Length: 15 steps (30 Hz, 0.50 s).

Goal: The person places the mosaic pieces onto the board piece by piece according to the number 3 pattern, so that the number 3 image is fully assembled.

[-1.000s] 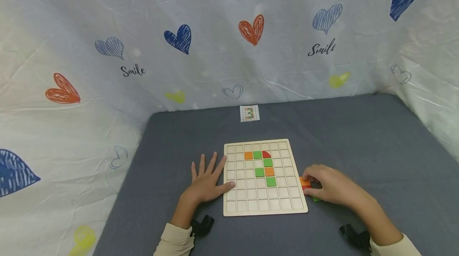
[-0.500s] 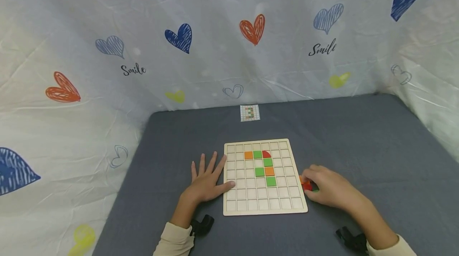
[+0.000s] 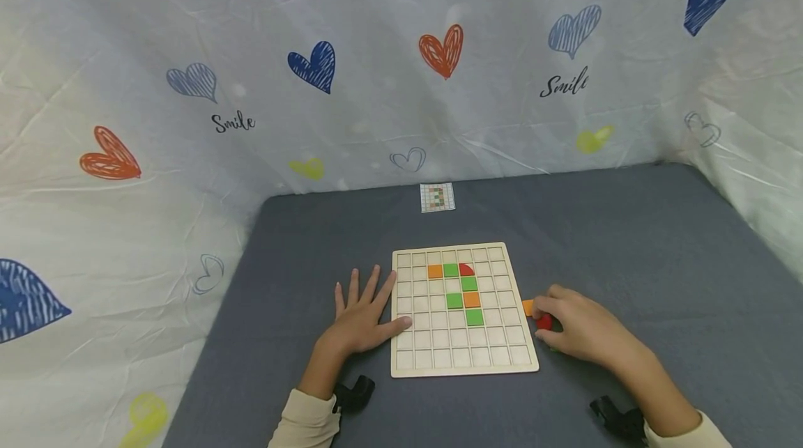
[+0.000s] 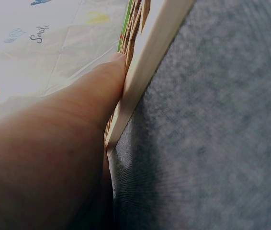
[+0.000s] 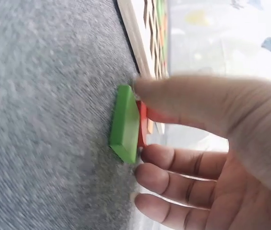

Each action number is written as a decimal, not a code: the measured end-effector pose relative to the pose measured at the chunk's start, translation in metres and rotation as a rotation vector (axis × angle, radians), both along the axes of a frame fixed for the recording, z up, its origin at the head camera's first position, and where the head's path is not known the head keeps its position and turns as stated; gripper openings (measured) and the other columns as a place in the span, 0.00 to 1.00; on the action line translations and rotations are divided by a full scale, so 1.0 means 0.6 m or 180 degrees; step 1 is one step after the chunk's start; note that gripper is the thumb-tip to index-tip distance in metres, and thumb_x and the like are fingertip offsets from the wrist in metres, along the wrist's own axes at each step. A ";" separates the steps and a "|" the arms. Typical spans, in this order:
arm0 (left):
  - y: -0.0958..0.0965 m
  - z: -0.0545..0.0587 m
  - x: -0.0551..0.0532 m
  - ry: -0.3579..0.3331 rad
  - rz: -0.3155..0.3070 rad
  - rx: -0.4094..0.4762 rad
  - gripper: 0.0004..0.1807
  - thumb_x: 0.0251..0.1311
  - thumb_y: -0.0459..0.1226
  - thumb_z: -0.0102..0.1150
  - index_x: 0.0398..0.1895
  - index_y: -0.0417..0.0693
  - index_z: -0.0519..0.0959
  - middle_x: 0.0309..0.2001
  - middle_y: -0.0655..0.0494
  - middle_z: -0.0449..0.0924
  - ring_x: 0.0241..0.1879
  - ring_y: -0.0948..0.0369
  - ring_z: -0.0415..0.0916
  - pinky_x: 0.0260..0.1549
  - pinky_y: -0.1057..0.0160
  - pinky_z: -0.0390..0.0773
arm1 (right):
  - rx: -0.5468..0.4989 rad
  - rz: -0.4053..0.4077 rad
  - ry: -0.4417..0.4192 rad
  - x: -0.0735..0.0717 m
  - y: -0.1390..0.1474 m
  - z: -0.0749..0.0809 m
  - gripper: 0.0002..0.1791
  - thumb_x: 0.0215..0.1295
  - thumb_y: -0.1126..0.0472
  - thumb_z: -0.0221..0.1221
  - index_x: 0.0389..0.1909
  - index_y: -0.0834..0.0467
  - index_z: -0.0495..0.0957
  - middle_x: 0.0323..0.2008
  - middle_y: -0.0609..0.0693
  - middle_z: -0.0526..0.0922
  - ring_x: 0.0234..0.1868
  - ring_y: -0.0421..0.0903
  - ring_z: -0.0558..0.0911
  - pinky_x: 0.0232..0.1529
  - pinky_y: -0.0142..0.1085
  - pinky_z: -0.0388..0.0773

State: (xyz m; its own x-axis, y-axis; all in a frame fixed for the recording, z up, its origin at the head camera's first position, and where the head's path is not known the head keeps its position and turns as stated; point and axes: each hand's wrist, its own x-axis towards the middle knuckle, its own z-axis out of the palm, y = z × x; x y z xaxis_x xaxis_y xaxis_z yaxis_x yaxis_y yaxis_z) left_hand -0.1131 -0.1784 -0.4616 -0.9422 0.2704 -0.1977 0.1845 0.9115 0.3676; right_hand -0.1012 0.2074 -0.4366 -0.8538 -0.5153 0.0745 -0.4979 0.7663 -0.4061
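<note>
A pale wooden grid board (image 3: 433, 359) lies on the grey cloth with green, orange and red tiles set in some of its squares. My left hand (image 3: 357, 326) rests flat at the board's left edge, fingers spread, with the thumb (image 4: 111, 72) over the rim. Just off the board's right edge, my right hand (image 3: 580, 322) has thumb and fingers curled about a red tile (image 3: 544, 322) with a rounded side. In the right wrist view a green tile (image 5: 125, 125) lies on the cloth in front of the red one. An orange tile (image 3: 528, 307) sits by the fingertips, partly covered.
A small card (image 3: 437, 198) printed with a coloured grid lies at the back of the grey table (image 3: 326, 232). Behind it hangs a white curtain (image 3: 370, 113) with printed hearts. Black wrist straps (image 3: 355, 394) are worn on both arms.
My right fingers have shifted the red tile slightly away from the board, and its rounded side now shows. More of the orange tile was visible at first. The left hand has stayed put.
</note>
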 end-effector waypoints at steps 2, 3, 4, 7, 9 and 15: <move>0.000 0.001 0.000 -0.0009 -0.0001 0.0004 0.51 0.63 0.69 0.50 0.82 0.61 0.47 0.81 0.48 0.36 0.76 0.39 0.21 0.65 0.31 0.23 | 0.0022 -0.0020 0.0014 0.000 0.000 0.000 0.16 0.51 0.65 0.75 0.29 0.45 0.78 0.28 0.40 0.68 0.26 0.37 0.65 0.24 0.32 0.64; 0.001 0.001 0.001 -0.0013 -0.0001 0.0008 0.51 0.63 0.69 0.50 0.82 0.61 0.47 0.81 0.48 0.36 0.76 0.39 0.21 0.65 0.31 0.22 | 0.0031 -0.0023 0.0014 0.001 0.000 -0.001 0.16 0.50 0.66 0.75 0.29 0.45 0.78 0.27 0.40 0.67 0.26 0.37 0.65 0.24 0.32 0.64; 0.001 0.002 0.001 -0.0018 -0.0001 0.0010 0.51 0.63 0.69 0.50 0.82 0.61 0.47 0.81 0.48 0.36 0.76 0.40 0.21 0.65 0.32 0.22 | 0.0036 -0.0017 0.0005 0.001 0.000 -0.001 0.16 0.50 0.66 0.75 0.30 0.46 0.78 0.28 0.40 0.67 0.26 0.37 0.64 0.24 0.32 0.64; 0.000 0.001 0.000 -0.0018 -0.0003 0.0008 0.51 0.63 0.69 0.50 0.82 0.61 0.46 0.81 0.49 0.35 0.76 0.40 0.21 0.65 0.32 0.22 | 0.0016 0.0017 -0.0019 0.001 0.002 0.000 0.17 0.48 0.68 0.75 0.30 0.47 0.79 0.28 0.40 0.68 0.27 0.37 0.65 0.25 0.32 0.65; -0.001 -0.001 0.000 -0.0015 0.0000 -0.0001 0.51 0.63 0.70 0.49 0.82 0.61 0.46 0.81 0.49 0.35 0.76 0.40 0.20 0.65 0.32 0.22 | 0.0001 0.0050 -0.0022 0.001 0.003 0.000 0.18 0.47 0.69 0.75 0.31 0.47 0.80 0.28 0.40 0.68 0.27 0.37 0.65 0.25 0.32 0.65; -0.001 -0.001 0.000 -0.0003 0.0002 -0.0013 0.51 0.62 0.70 0.49 0.82 0.62 0.45 0.81 0.50 0.34 0.76 0.40 0.20 0.65 0.32 0.21 | -0.0009 0.0126 0.0020 0.000 0.005 0.000 0.18 0.48 0.71 0.74 0.32 0.47 0.80 0.29 0.40 0.68 0.28 0.37 0.66 0.26 0.32 0.66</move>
